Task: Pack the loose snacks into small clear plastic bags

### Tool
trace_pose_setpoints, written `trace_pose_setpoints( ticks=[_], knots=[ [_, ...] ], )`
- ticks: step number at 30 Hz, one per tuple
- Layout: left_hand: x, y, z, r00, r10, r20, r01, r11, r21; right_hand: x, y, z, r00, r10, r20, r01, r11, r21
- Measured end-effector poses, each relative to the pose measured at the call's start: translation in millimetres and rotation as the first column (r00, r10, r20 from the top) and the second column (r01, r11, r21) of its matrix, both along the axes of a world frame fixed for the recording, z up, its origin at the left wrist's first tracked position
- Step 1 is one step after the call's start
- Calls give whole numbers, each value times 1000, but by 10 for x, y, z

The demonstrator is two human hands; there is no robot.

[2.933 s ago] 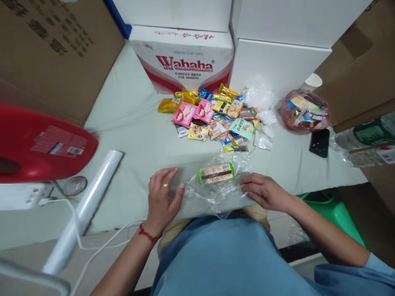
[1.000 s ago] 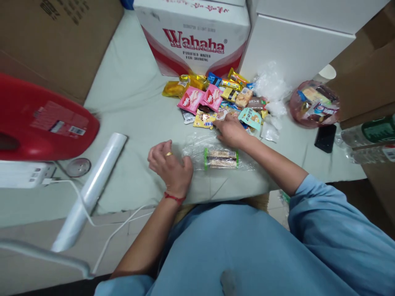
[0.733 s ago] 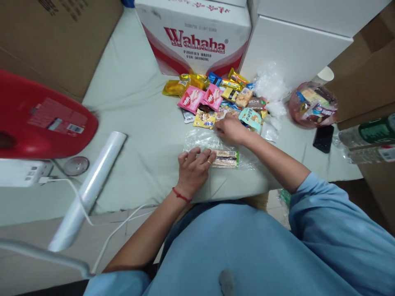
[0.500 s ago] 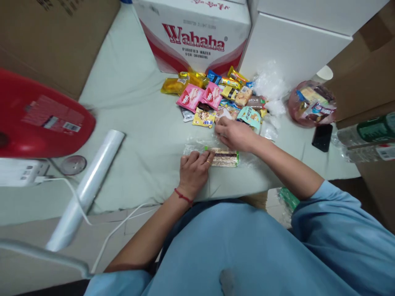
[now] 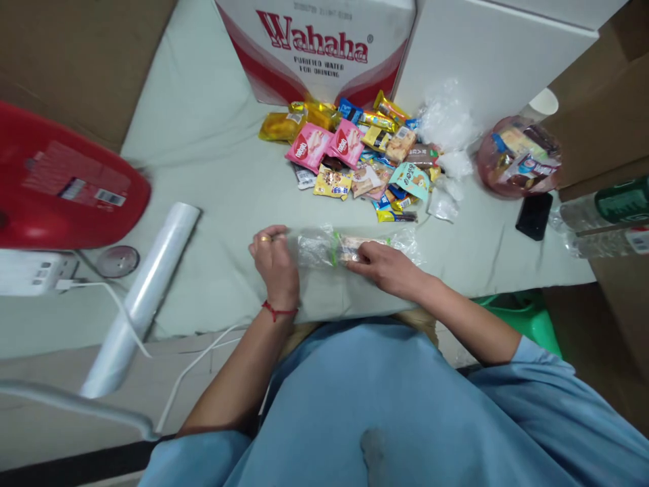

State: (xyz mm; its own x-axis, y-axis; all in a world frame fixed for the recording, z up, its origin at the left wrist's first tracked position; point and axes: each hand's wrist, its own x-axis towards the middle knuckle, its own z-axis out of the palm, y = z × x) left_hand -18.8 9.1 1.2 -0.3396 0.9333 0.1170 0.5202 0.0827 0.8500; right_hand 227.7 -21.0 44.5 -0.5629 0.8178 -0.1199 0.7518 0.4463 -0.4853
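An oblong snack pack (image 5: 349, 247) with green edges lies on a crumpled sheet of clear plastic wrap (image 5: 314, 249) near the table's front edge. My right hand (image 5: 389, 267) is closed over the pack, its bent fingers pressing on the right part and covering it. At the wrap's left end is my left hand (image 5: 276, 267), fingers curled; whether they pinch the film is hidden. Behind the pack sits a pile of snacks, with pink packets (image 5: 309, 147), a yellow packet (image 5: 333, 182) and a mint-green packet (image 5: 412, 180).
A Wahaha carton (image 5: 324, 51) stands behind the pile. Crumpled clear plastic (image 5: 446, 122), a pink-tinted bowl of snacks (image 5: 489, 169) and a phone (image 5: 534, 216) are to the right. A roll of plastic film (image 5: 147, 291) and a red container (image 5: 65, 182) stand left.
My left hand has moved left off the snack pack to the wrap's end. My right hand has come down from the pile's edge onto the pack. The view has shifted slightly.
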Motion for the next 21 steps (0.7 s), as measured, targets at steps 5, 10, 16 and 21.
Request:
trace_pose_setpoints(
  ticks=[5, 10, 16, 21],
  knots=[
    [224, 93, 138, 955, -111, -275, 68, 985, -158, -72, -63, 14, 992, 82, 94, -92, 990, 109],
    [237, -41, 296, 900, -253, -355, 179, 957, -228, -43, -2, 48, 993, 105, 52, -109, 989, 97],
    [384, -170, 472, 931, -333, -151, 322, 942, -97, -32, 72, -17, 993, 78, -91, -72, 995, 62],
    [747, -308, 373, 788, -573, -223, 562, 819, -118, 110, -64, 23, 956, 83, -280, -67, 996, 67]
  ],
)
